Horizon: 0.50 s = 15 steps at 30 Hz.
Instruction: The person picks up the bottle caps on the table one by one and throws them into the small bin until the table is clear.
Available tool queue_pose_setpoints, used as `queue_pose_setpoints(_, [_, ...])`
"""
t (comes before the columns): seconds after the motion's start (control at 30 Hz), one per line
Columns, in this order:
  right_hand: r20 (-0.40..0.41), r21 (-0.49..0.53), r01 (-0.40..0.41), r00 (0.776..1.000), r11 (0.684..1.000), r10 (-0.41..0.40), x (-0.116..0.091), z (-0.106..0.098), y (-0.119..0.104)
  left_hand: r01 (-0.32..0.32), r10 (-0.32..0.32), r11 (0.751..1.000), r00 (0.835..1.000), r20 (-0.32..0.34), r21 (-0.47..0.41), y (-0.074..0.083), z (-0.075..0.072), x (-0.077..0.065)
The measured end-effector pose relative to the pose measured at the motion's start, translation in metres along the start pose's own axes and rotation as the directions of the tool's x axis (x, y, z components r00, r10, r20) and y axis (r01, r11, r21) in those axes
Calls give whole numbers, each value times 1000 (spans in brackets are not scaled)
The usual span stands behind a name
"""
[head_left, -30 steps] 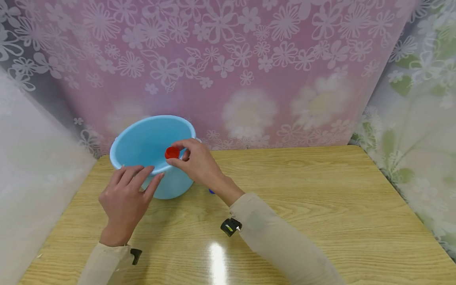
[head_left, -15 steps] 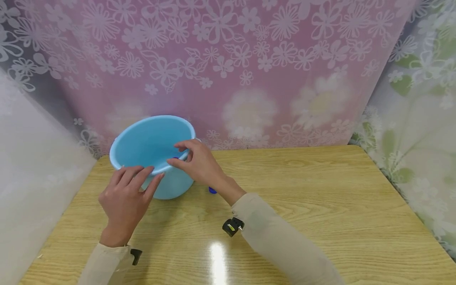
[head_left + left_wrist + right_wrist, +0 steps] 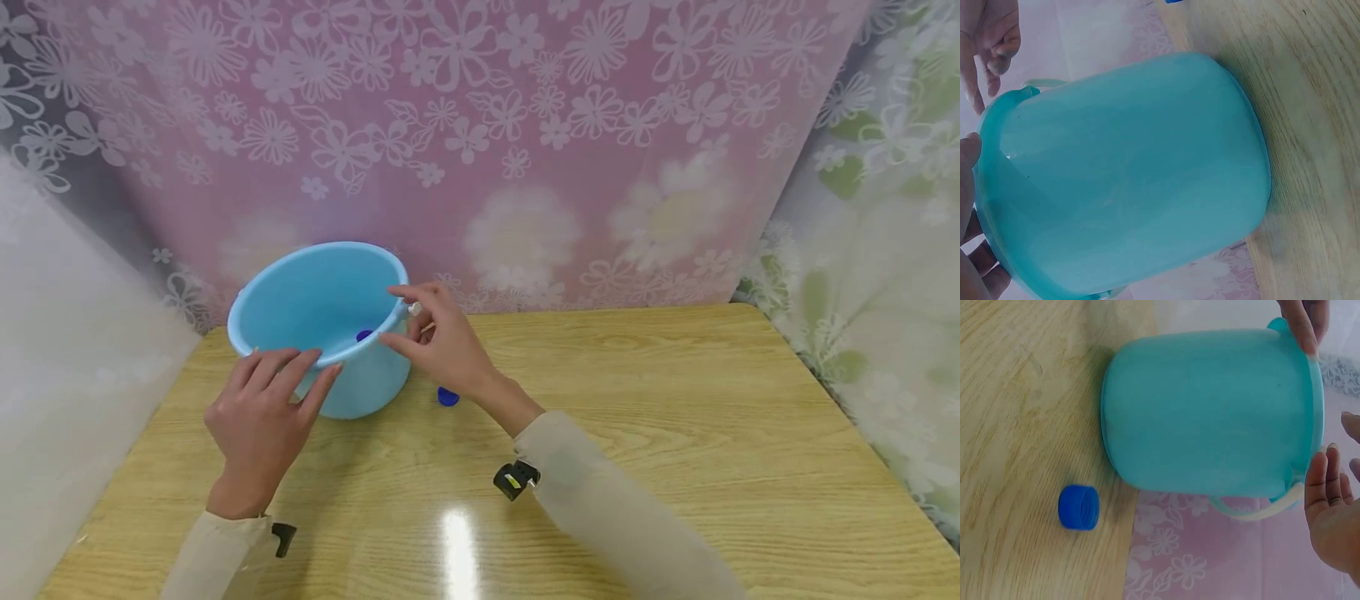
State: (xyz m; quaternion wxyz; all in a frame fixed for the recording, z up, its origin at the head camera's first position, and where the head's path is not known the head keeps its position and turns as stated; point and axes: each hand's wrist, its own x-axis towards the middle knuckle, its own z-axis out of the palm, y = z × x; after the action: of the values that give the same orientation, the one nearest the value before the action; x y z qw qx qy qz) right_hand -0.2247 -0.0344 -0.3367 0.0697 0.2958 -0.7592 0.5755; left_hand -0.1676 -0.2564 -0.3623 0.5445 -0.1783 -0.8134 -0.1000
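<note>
A light blue bucket (image 3: 358,385) stands on the table in the head view, at the left. My left hand (image 3: 262,421) grips its near rim, fingers over the edge and thumb on the outer wall. By the right side of the rim is my right hand (image 3: 446,342), its thumb and fingers spread with nothing between them. Inside the bucket a small dark blue object (image 3: 364,335) shows partly; the rim hides the rest. A blue bottle cap (image 3: 1079,507) lies on its side on the table to the right of the bucket.
The wood-grain table (image 3: 637,400) reaches back to a pink flowered curtain (image 3: 517,150). White flowered curtains hang at both sides. The bucket's pale handle (image 3: 1260,511) hangs on its right side.
The red cap has left my right hand and is out of sight. That hand has drawn back to the right, uncovering the blue cap and the object in the bucket. My left hand stays put.
</note>
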Motion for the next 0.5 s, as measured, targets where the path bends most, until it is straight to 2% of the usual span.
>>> queue_pose_setpoints(0.1, [-33, 4, 2, 999, 1000, -2, -2, -7, 5, 4, -4, 1000, 1000, -3, 3, 0, 0, 0])
queue_pose_setpoints(0.3, [-88, -48, -82, 993, 995, 78, -10, -16, 22, 14, -14, 1000, 1000, -16, 0, 1, 1, -1])
queue_pose_setpoints(0.5, [-71, -89, -187, 981, 978, 181, -17, -20, 46, 19, -19, 1000, 1000, -24, -6, 2, 2, 0])
